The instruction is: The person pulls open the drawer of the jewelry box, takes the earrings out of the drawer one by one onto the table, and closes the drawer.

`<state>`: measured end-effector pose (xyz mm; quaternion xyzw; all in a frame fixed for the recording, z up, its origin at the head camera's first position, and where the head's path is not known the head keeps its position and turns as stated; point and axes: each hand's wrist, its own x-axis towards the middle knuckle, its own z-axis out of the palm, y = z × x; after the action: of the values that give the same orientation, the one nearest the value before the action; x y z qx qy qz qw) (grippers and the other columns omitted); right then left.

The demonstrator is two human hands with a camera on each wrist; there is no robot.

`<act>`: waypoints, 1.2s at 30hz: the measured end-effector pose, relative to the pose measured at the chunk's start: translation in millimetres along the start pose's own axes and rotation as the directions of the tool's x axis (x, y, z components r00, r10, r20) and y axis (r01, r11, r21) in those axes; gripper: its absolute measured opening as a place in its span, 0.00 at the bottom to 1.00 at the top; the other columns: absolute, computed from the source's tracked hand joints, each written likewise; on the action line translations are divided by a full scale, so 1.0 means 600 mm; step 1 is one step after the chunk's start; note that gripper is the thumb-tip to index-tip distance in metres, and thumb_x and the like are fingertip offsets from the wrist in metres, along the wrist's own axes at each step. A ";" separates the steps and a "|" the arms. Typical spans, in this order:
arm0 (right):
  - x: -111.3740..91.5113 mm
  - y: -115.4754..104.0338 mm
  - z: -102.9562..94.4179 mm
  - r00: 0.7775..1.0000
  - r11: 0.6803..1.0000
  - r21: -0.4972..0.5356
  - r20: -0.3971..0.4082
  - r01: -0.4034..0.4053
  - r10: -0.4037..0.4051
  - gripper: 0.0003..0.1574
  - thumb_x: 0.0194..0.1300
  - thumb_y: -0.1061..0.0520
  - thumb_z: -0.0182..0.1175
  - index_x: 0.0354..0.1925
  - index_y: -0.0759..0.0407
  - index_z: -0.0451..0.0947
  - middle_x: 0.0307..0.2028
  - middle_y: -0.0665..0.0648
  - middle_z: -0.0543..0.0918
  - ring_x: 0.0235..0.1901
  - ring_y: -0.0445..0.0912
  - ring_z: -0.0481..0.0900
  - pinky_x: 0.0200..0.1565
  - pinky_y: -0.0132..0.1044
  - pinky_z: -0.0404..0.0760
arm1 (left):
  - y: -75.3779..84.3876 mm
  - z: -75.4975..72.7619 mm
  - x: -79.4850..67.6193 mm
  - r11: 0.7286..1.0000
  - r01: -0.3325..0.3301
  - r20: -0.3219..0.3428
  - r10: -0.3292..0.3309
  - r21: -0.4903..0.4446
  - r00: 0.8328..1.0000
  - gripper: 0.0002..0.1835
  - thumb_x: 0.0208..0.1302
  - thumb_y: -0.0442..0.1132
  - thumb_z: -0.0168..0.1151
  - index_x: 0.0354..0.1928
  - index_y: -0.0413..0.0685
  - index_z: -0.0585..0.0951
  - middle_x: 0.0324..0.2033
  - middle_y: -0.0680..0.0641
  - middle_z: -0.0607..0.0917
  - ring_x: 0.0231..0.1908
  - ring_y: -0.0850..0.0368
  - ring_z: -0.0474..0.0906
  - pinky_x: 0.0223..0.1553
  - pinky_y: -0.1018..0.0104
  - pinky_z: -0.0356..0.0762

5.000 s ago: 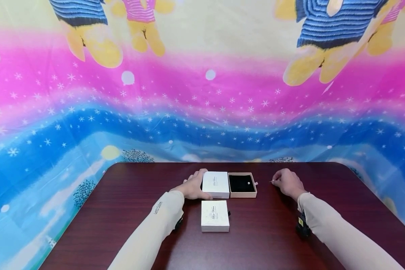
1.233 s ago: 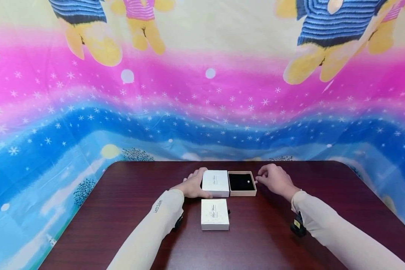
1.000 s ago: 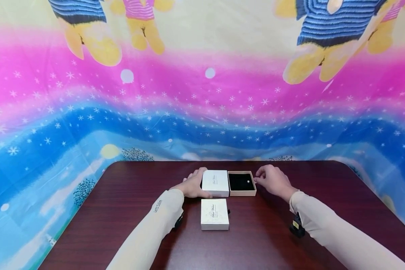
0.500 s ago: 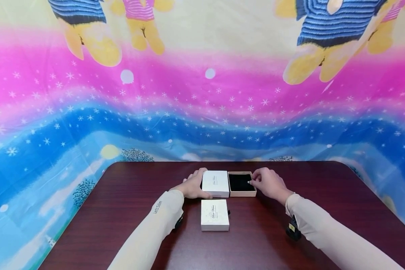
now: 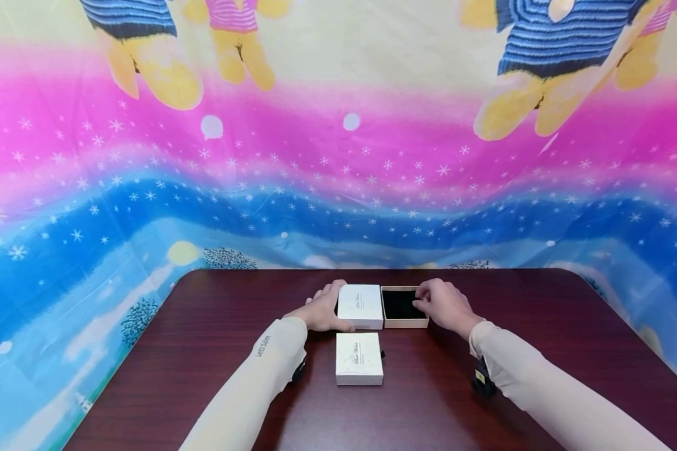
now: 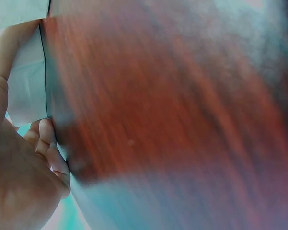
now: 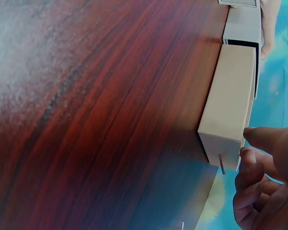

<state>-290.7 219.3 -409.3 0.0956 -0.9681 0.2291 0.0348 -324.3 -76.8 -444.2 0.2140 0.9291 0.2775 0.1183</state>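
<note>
In the head view my left hand (image 5: pixel 323 309) grips the white lettered box sleeve (image 5: pixel 360 307) from its left side; the left wrist view shows the thumb and fingers round the white sleeve (image 6: pixel 28 86). At the sleeve's right end lies the pulled-out drawer (image 5: pixel 406 324) with its black pad (image 5: pixel 397 304). My right hand (image 5: pixel 444 305) reaches over the drawer's right rim, thumb and forefinger pinched at the small pearl stud in the pad, which they now cover. In the right wrist view my right hand (image 7: pixel 273 177) bends over the drawer's wall (image 7: pixel 228 93), above its ribbon tab (image 7: pixel 222 164).
A second white lettered box (image 5: pixel 359 359), with a dark tab on its right side, lies nearer on the dark red table (image 5: pixel 429 407). A small pale thing (image 7: pixel 183 225) lies on the table in the right wrist view. A patterned cloth (image 5: pixel 338 207) hangs behind.
My right hand has come left from the table beside the drawer, past its right edge, onto the pad. Its fingers now cover the pearl seen before. My left hand stays on the sleeve.
</note>
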 end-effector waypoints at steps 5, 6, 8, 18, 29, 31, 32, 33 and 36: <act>0.004 -0.003 0.002 1.000 0.999 -0.035 0.006 -0.011 0.012 0.10 0.64 0.53 0.68 0.41 0.58 0.85 0.27 0.50 0.84 0.27 0.42 0.79 0.31 0.42 0.75 | 0.002 -0.001 -0.001 1.000 -0.004 -0.002 0.004 0.005 1.000 0.60 0.51 0.55 0.78 0.78 0.49 0.51 0.68 0.41 0.68 0.64 0.43 0.65 0.65 0.40 0.59; 0.005 -0.003 0.002 1.000 0.999 -0.043 0.009 -0.015 0.015 0.11 0.64 0.53 0.68 0.41 0.58 0.85 0.28 0.50 0.85 0.28 0.42 0.79 0.31 0.43 0.76 | 0.002 -0.001 0.000 1.000 -0.004 -0.001 0.004 0.005 1.000 0.60 0.51 0.55 0.78 0.78 0.49 0.51 0.69 0.41 0.68 0.64 0.43 0.65 0.66 0.40 0.59; 0.006 -0.003 0.003 1.000 0.998 -0.058 0.014 -0.025 0.026 0.11 0.64 0.53 0.68 0.42 0.59 0.85 0.30 0.51 0.86 0.30 0.43 0.80 0.33 0.45 0.78 | 0.002 -0.001 0.000 1.000 -0.001 0.002 0.001 0.005 1.000 0.60 0.51 0.55 0.78 0.78 0.49 0.50 0.69 0.41 0.67 0.65 0.43 0.64 0.66 0.39 0.58; 0.011 -0.005 0.004 0.999 0.992 -0.124 0.038 -0.028 0.033 0.10 0.65 0.54 0.68 0.41 0.58 0.87 0.30 0.51 0.88 0.30 0.44 0.82 0.37 0.50 0.81 | 0.005 -0.002 -0.002 1.000 0.011 0.009 -0.011 0.010 1.000 0.60 0.51 0.56 0.77 0.78 0.49 0.50 0.69 0.41 0.67 0.65 0.43 0.64 0.67 0.39 0.58; 0.012 -0.006 0.005 0.999 0.989 -0.146 0.048 -0.012 0.019 0.10 0.64 0.56 0.69 0.41 0.60 0.87 0.31 0.53 0.88 0.30 0.45 0.83 0.34 0.48 0.81 | 0.006 -0.002 -0.001 1.000 0.015 0.014 -0.015 0.018 1.000 0.60 0.52 0.56 0.77 0.79 0.50 0.50 0.70 0.42 0.67 0.66 0.44 0.64 0.67 0.39 0.58; 0.012 -0.006 0.005 0.999 0.989 -0.148 0.047 -0.012 0.019 0.09 0.64 0.56 0.69 0.40 0.60 0.86 0.30 0.52 0.87 0.29 0.45 0.82 0.34 0.47 0.81 | 0.005 -0.002 -0.001 1.000 0.014 0.014 -0.015 0.018 1.000 0.60 0.52 0.56 0.77 0.79 0.50 0.50 0.70 0.42 0.67 0.66 0.44 0.64 0.67 0.40 0.57; 0.012 -0.006 0.006 0.999 0.989 -0.149 0.045 -0.010 0.017 0.08 0.64 0.56 0.69 0.40 0.59 0.86 0.30 0.52 0.87 0.29 0.45 0.82 0.33 0.47 0.81 | 0.005 -0.002 -0.001 1.000 0.014 0.014 -0.014 0.019 1.000 0.60 0.52 0.56 0.77 0.79 0.50 0.50 0.69 0.42 0.67 0.66 0.44 0.64 0.67 0.39 0.57; 0.012 -0.006 0.006 0.999 0.989 -0.150 0.044 -0.009 0.016 0.08 0.64 0.56 0.69 0.39 0.59 0.86 0.30 0.52 0.87 0.29 0.45 0.81 0.33 0.47 0.80 | 0.005 -0.002 0.000 1.000 0.014 0.014 -0.015 0.020 1.000 0.60 0.52 0.56 0.77 0.79 0.50 0.50 0.70 0.42 0.67 0.66 0.44 0.64 0.68 0.39 0.57; 0.011 -0.006 0.006 0.999 0.988 -0.154 0.041 -0.006 0.013 0.06 0.64 0.56 0.69 0.38 0.58 0.86 0.31 0.52 0.87 0.28 0.45 0.81 0.32 0.46 0.80 | 0.004 0.000 0.000 1.000 0.013 0.013 -0.014 0.021 1.000 0.60 0.52 0.56 0.77 0.79 0.50 0.50 0.70 0.42 0.67 0.66 0.44 0.64 0.68 0.39 0.57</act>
<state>-296.2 213.2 -410.3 0.0929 -0.9838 0.1517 0.0205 -323.7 -75.0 -442.7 0.2109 0.9326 0.2653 0.1240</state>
